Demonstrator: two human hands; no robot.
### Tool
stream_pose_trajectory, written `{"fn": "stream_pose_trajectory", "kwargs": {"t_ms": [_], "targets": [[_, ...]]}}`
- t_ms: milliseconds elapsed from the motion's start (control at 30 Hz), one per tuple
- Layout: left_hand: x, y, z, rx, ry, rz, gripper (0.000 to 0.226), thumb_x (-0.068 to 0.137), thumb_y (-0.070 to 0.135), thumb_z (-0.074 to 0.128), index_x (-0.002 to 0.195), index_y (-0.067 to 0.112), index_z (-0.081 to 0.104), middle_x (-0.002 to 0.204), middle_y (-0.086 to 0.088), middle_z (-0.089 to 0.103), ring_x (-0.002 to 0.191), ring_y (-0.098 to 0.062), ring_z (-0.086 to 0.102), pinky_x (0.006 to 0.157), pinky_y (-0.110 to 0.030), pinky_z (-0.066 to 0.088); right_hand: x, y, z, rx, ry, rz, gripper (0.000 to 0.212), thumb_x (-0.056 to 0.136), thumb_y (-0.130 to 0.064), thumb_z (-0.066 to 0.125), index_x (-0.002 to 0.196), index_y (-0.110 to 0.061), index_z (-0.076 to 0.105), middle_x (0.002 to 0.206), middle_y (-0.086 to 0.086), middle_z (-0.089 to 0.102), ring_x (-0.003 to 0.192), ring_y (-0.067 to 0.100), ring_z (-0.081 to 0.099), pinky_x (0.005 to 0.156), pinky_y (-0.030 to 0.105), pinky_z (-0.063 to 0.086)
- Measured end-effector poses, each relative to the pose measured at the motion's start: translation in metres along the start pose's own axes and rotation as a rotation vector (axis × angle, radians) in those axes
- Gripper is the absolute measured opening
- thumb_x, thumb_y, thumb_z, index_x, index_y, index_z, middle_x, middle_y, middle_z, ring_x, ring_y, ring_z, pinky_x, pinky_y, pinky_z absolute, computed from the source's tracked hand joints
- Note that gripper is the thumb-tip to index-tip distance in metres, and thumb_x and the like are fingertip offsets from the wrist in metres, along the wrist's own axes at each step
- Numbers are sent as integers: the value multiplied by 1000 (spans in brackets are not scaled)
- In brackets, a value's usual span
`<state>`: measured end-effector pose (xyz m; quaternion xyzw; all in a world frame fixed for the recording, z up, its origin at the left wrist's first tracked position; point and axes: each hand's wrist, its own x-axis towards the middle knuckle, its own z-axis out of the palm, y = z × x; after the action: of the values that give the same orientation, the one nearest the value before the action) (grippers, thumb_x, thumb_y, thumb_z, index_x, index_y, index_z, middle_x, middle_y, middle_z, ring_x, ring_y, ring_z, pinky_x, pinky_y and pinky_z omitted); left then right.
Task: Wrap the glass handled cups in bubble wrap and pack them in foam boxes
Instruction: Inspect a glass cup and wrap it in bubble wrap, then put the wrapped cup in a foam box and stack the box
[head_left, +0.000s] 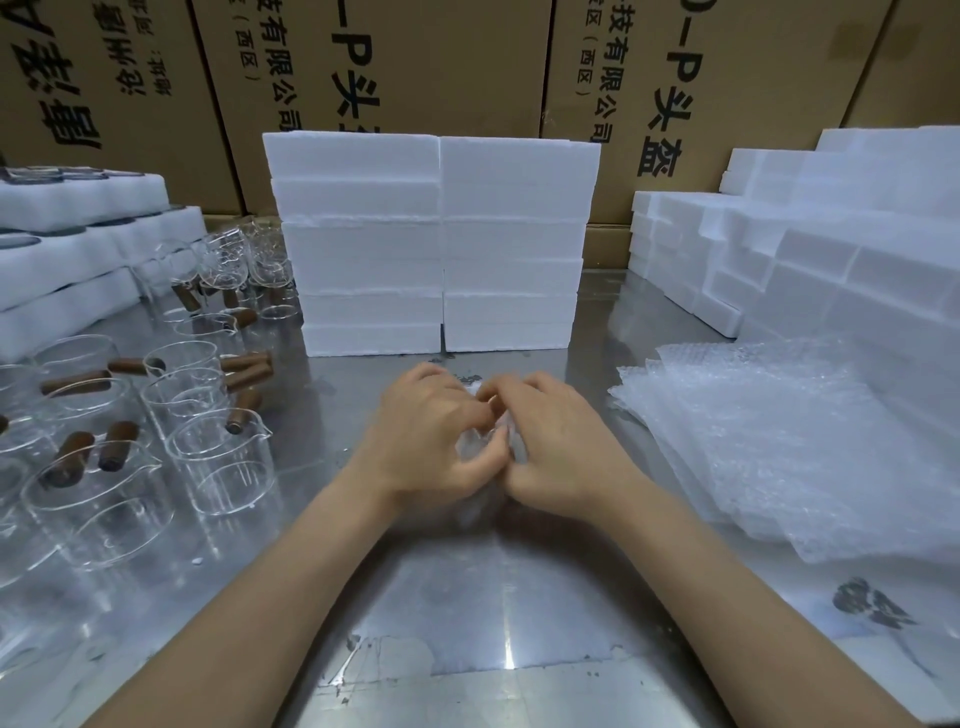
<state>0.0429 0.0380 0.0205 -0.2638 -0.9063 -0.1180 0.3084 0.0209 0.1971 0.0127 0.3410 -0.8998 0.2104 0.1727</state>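
Observation:
My left hand and my right hand meet at the middle of the metal table, fingers curled around a small bundle of bubble wrap. The bundle is mostly hidden under my fingers; what is inside it cannot be made out. Several clear glass cups with brown wooden handles stand on the left side of the table. A pile of bubble wrap sheets lies on the right. Two stacks of white foam boxes stand side by side straight ahead of my hands.
More foam pieces are piled at the back right. Foam trays are stacked at the far left. Brown cardboard cartons with printed characters form a wall behind everything.

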Motion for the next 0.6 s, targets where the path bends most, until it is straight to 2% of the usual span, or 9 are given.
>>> {"fn": "stream_pose_trajectory", "kwargs": {"t_ms": [67, 100, 167, 233, 300, 367, 400, 500, 600], "targets": [[-1, -2, 2, -28, 183, -20, 35, 81, 34, 47, 67, 10, 69, 66, -1, 67, 67, -26, 59, 70, -36, 45, -1, 2, -3, 87, 67, 25, 42, 74, -21, 56, 116, -23, 52, 104, -13, 59, 96, 11, 50, 83, 25, 38], [0, -5, 2, -65, 217, -44, 34, 81, 36, 48, 78, 11, 71, 78, 1, 69, 77, -24, 61, 74, -36, 47, -1, 3, -5, 141, 106, 59, 45, 73, -23, 53, 118, -24, 51, 105, -14, 57, 97, 9, 50, 83, 25, 39], [0, -8, 3, -222, 107, -171, 46, 81, 48, 46, 110, 18, 67, 113, 6, 64, 107, -16, 57, 89, -33, 45, -3, 5, -8, 251, 169, 176, 47, 72, -29, 47, 119, -29, 49, 106, -17, 55, 98, 5, 49, 82, 25, 42], [-1, -12, 8, -374, -99, -324, 65, 79, 61, 46, 135, 29, 48, 137, 11, 49, 124, -8, 47, 100, -26, 38, -3, 8, -8, 286, 178, 307, 34, 78, -38, 44, 111, -33, 50, 97, -19, 57, 92, 6, 52, 76, 26, 43], [-2, -12, 14, -404, -240, -404, 73, 75, 72, 42, 139, 36, 40, 139, 13, 48, 125, -7, 46, 99, -25, 36, -2, 12, -8, 227, 166, 384, 17, 88, -42, 41, 82, -33, 55, 71, -20, 59, 74, 7, 55, 62, 25, 40], [-2, -10, 16, -379, -265, -396, 74, 70, 81, 39, 132, 40, 45, 130, 15, 55, 116, -8, 51, 96, -28, 41, -1, 14, -7, 159, 182, 404, 40, 93, -40, 38, 57, -24, 47, 51, -19, 55, 59, 10, 50, 52, 26, 33], [-2, -7, 16, -367, -261, -371, 74, 68, 83, 37, 128, 41, 47, 125, 17, 57, 112, -7, 53, 95, -30, 44, -1, 15, -7, 151, 197, 421, 46, 94, -40, 36, 53, -20, 44, 47, -20, 53, 54, 11, 48, 49, 27, 31], [-1, 4, 15, -375, -270, -305, 77, 66, 91, 30, 122, 43, 51, 122, 21, 58, 109, -3, 54, 95, -30, 43, 1, 20, -7, 98, 227, 509, 49, 93, -44, 36, 60, -12, 55, 48, -12, 58, 54, 11, 53, 48, 27, 34], [9, 3, 10, -586, -130, -392, 61, 76, 81, 35, 115, 39, 59, 114, 22, 61, 103, 2, 56, 91, -24, 44, 6, 31, -11, 266, 277, 632, 36, 92, -41, 40, 72, -22, 62, 64, -12, 65, 70, 7, 60, 62, 26, 43]]}}
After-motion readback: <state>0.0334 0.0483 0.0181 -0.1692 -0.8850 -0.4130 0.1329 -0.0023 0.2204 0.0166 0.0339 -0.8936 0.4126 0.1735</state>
